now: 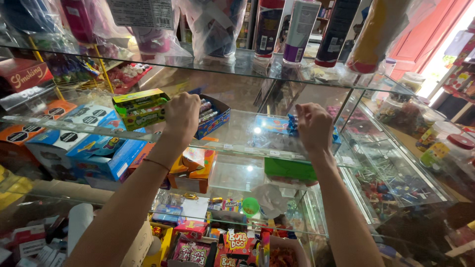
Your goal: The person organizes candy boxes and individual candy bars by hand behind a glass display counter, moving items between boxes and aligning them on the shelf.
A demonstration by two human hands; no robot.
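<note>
Both hands reach onto my glass shelf [237, 129]: left hand [182, 114] fisted, steadying the blue cardboard candy box [213, 116]; right hand [313, 126] curled, pinching blue wrapped sweets [292, 122] for tidy rows.

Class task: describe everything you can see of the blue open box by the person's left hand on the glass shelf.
The blue open box looks like printed cardboard, lidless, packed with rows of small wrapped rolls. It sits slightly angled on the glass shelf, right of a yellow-green box. The left hand covers its left edge.

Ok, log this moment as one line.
left hand on dark blue candy box | right hand on light blue box | glass shelf
</note>
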